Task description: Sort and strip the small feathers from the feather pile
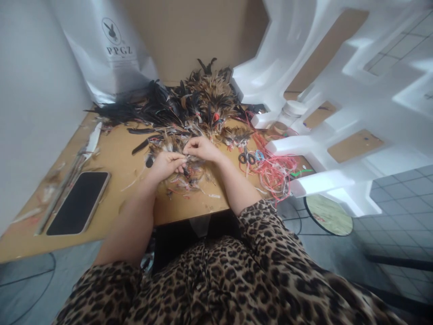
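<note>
My left hand (166, 165) and my right hand (202, 149) are close together over the middle of the wooden table (206, 198). Both have thumb and fingers pinched; whatever lies between the fingertips is too small to make out. Under and around them lies a small heap of brown feathers and bits of coloured thread (187, 180). Behind my hands is a large pile of black feathers (158, 106), with bundles of brown feathers (216, 92) at its right side.
A phone (79, 203) lies at the left, beside thin rods (61, 198). Black-handled scissors (246, 158) and tangled red string (274, 176) are to the right. White foam pieces (318, 180) jut over the right edge, near a lidded jar (292, 113). A white bag (115, 67) stands behind.
</note>
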A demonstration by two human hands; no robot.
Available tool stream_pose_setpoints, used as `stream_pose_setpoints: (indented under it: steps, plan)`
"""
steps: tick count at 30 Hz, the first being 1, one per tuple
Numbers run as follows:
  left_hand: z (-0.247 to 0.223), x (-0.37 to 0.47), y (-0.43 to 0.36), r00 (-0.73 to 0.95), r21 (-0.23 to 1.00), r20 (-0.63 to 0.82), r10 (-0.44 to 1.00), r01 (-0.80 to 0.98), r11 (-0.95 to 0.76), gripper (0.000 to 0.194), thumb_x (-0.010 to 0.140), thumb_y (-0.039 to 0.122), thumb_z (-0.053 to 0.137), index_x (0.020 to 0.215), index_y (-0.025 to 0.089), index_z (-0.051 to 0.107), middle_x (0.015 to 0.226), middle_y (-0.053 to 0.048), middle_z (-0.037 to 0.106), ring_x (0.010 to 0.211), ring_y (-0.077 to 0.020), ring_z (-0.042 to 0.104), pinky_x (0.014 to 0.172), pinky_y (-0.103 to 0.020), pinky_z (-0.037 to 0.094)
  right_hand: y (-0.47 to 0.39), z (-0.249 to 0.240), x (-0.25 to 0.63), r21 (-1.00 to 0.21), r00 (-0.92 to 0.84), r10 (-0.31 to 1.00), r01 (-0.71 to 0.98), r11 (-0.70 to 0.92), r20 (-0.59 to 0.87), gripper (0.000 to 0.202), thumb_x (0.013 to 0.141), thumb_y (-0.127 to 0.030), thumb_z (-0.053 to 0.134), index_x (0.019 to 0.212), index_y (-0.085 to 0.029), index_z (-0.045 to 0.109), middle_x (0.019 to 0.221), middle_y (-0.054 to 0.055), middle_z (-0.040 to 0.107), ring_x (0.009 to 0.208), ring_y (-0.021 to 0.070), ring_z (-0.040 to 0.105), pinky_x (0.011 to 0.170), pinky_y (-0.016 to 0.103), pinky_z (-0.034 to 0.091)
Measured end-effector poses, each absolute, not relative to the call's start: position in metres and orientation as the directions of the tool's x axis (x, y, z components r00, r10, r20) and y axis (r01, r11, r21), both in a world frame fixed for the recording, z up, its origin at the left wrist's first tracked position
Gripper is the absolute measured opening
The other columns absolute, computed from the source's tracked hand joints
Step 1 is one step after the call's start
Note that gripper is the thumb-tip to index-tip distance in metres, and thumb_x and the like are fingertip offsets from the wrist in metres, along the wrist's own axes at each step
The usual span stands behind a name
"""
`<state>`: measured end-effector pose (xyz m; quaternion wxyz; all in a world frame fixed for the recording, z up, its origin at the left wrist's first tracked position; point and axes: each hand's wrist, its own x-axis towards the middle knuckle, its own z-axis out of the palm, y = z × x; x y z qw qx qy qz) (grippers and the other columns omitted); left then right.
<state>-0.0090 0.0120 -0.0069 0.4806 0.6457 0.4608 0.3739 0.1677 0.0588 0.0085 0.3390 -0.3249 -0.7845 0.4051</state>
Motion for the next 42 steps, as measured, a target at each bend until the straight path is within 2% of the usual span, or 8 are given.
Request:
stream_pose_setpoints:
  steps: [4, 11, 15, 23, 30, 33, 37, 42]
  plan:
    - [-0.005, -0.007, 0.011, 0.212, 0.996, 0.079, 0.974, 0.02, -0.086, 0.014, 0.066, 0.027, 0.068, 0.064, 0.013, 0.068, 0.053, -0.004, 0.062, 0.043, -0.0082, 0.054, 0.042, -0.017, 0.042, 0.062, 0.004, 0.162, -0.987, -0.47, 0.872, 0.014, 0.163, 0.137, 0.02, 0.067, -0.029, 0.064, 0.072, -0.01, 0.064, 0.065, 0.0, 0.061, 0.061, 0.0079, 0.051, 0.064, 0.021, 0.041]
    - [-0.013, -0.005, 0.021, 0.008, 0.95, -0.02, 1.0, -0.312, 0.022, 0.017, 0.063, 0.026, 0.071, 0.072, 0.012, 0.067, 0.062, -0.003, 0.065, 0.045, -0.0044, 0.053, 0.042, -0.013, 0.039, 0.057, -0.007, 0.14, -0.983, -0.269, 0.949, -0.117, 0.138, 0.165, 0.023, 0.061, -0.033, 0.069, 0.07, -0.012, 0.064, 0.064, -0.003, 0.061, 0.059, 0.0056, 0.049, 0.063, 0.02, 0.039]
    - [-0.016, -0.002, 0.023, -0.065, 0.958, -0.038, 0.997, -0.285, 0.018, 0.02, 0.064, 0.028, 0.07, 0.073, 0.01, 0.065, 0.06, -0.003, 0.065, 0.046, -0.006, 0.056, 0.042, -0.014, 0.04, 0.054, -0.011, 0.132, -0.982, -0.194, 0.968, -0.129, 0.136, 0.159, 0.021, 0.062, -0.031, 0.069, 0.072, -0.012, 0.067, 0.069, -0.001, 0.064, 0.063, 0.0067, 0.053, 0.068, 0.021, 0.041]
    - [-0.022, 0.002, 0.023, -0.145, 0.997, 0.05, 0.988, -0.053, -0.058, 0.018, 0.068, 0.028, 0.065, 0.067, 0.01, 0.063, 0.059, -0.005, 0.064, 0.047, -0.0111, 0.06, 0.044, -0.019, 0.045, 0.048, -0.012, 0.121, -0.992, -0.072, 0.997, -0.127, 0.023, 0.033, 0.02, 0.058, -0.028, 0.073, 0.061, -0.012, 0.061, 0.056, -0.003, 0.058, 0.052, 0.0046, 0.046, 0.055, 0.019, 0.036]
    - [-0.019, 0.005, 0.02, 0.012, 0.99, 0.093, 0.996, -0.112, -0.091, 0.027, 0.063, 0.027, 0.069, 0.084, 0.01, 0.066, 0.07, -0.008, 0.069, 0.06, -0.0135, 0.065, 0.056, -0.023, 0.05, 0.051, -0.007, 0.128, -0.86, -0.229, 0.964, -0.457, -0.228, -0.134, 0.025, 0.058, -0.027, 0.075, 0.064, -0.014, 0.054, 0.05, -0.006, 0.052, 0.043, 0.004, 0.043, 0.046, 0.018, 0.037]
    - [-0.019, 0.003, 0.021, -0.009, 0.993, 0.063, 0.998, -0.103, -0.064, 0.025, 0.064, 0.029, 0.068, 0.081, 0.011, 0.066, 0.069, -0.008, 0.069, 0.056, -0.0128, 0.063, 0.051, -0.021, 0.048, 0.05, -0.002, 0.133, -0.81, -0.34, 0.929, -0.497, -0.311, -0.147, 0.027, 0.058, -0.024, 0.076, 0.064, -0.015, 0.051, 0.043, -0.009, 0.043, 0.04, 0.0026, 0.036, 0.046, 0.018, 0.037]
    - [-0.02, -0.003, 0.025, -0.062, 0.997, 0.047, 0.997, -0.061, -0.05, 0.023, 0.065, 0.032, 0.067, 0.076, 0.011, 0.065, 0.062, -0.006, 0.067, 0.048, -0.0106, 0.06, 0.045, -0.018, 0.044, 0.051, -0.002, 0.139, -0.841, -0.407, 0.901, -0.425, -0.335, -0.153, 0.028, 0.056, -0.023, 0.077, 0.064, -0.015, 0.051, 0.046, -0.008, 0.046, 0.04, 0.0016, 0.035, 0.042, 0.016, 0.03]
    - [-0.019, -0.01, 0.026, -0.089, 0.992, 0.106, 0.99, -0.056, -0.112, 0.02, 0.064, 0.03, 0.069, 0.073, 0.013, 0.066, 0.056, -0.003, 0.064, 0.048, -0.0103, 0.059, 0.044, -0.018, 0.042, 0.052, -0.001, 0.144, -0.956, -0.311, 0.942, -0.213, -0.201, -0.129, 0.03, 0.055, -0.031, 0.077, 0.064, -0.014, 0.054, 0.048, -0.007, 0.051, 0.04, 0.0026, 0.038, 0.04, 0.017, 0.024]
